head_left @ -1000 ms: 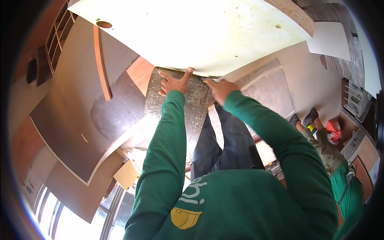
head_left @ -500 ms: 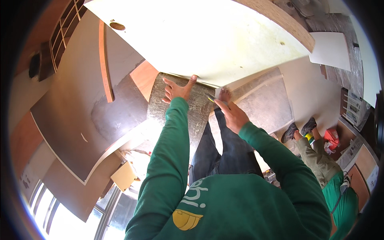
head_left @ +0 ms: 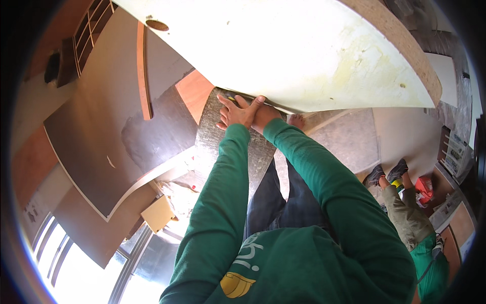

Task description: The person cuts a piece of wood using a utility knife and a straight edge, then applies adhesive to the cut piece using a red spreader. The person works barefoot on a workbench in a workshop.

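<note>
A curved grey-brown sheet with a wood-like grain (head_left: 210, 134) lies in front of my legs, its far edge meeting the underside of a big white panel (head_left: 283, 55). My left hand (head_left: 237, 112) presses on this sheet with the fingers spread and the thumb pointing away. My right hand (head_left: 264, 115) has crossed over to the left hand and lies partly behind it, close to the sheet's far edge. It grips a slim tool with a yellow part (head_left: 231, 98); most of the tool is hidden by my hands.
A large dark grey sheet (head_left: 86, 152) with an orange-brown wooden strip (head_left: 144, 71) spreads on the left. Beyond my right wrist is a bare foot (head_left: 296, 120). Another person's legs (head_left: 405, 207) and a red bag (head_left: 424, 187) are at the right.
My right hand has moved left with the slim tool, from the sheet's right edge to behind my left hand. The left hand stays spread on the sheet. The view has shifted slightly.
</note>
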`<state>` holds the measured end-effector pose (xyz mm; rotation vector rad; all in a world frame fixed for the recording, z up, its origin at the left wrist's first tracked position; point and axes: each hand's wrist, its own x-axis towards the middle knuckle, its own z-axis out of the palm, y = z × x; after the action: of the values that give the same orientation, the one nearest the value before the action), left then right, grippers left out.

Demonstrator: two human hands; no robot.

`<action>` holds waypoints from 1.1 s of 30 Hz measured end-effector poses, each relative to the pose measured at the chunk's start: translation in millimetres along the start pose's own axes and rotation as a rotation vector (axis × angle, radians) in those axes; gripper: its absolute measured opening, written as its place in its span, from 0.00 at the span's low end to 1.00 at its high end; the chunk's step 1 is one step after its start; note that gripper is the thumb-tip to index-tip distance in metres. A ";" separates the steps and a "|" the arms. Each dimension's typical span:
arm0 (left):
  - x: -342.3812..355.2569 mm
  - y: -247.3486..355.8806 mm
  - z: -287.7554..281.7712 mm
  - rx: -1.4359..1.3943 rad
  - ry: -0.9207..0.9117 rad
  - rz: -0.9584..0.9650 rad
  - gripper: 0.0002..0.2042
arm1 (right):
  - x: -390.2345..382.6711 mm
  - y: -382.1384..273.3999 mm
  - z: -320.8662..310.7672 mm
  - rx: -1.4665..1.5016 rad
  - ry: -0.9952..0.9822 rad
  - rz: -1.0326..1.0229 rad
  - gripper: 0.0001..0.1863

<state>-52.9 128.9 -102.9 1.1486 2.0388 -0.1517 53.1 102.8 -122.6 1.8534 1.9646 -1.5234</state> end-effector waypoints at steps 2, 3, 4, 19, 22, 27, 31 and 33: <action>-1.0 2.8 -2.8 0.018 0.001 -0.009 0.80 | -16.4 -11.2 -15.7 0.020 0.011 0.043 0.30; -1.6 3.3 -3.3 0.031 -0.001 -0.014 0.80 | -24.7 -7.5 -8.3 -0.053 0.108 0.009 0.29; -2.7 4.4 -3.6 0.040 -0.006 -0.019 0.80 | -37.0 -7.9 -15.4 -0.076 0.061 0.048 0.30; -2.6 -2.5 -17.2 0.087 -0.015 -0.080 0.77 | -228.6 82.0 -12.2 -0.016 0.236 0.046 0.30; 2.6 -5.1 -18.0 0.052 -0.003 -0.071 0.77 | -191.6 65.6 -2.0 0.040 0.334 -0.117 0.27; 5.8 -16.2 -7.7 -0.032 -0.004 -0.049 0.76 | -93.3 31.4 5.6 -0.008 0.364 -0.199 0.23; 11.6 -25.1 -4.5 -0.062 0.008 -0.079 0.76 | -27.8 -16.3 -7.3 0.028 0.108 -0.012 0.26; 14.1 -31.6 -5.0 -0.074 0.009 -0.103 0.76 | -16.2 -31.4 -7.3 0.061 0.030 0.123 0.27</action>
<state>-84.2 122.2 -117.0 1.0010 2.0948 -0.1207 37.5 101.7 -90.1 1.9916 1.7977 -1.5446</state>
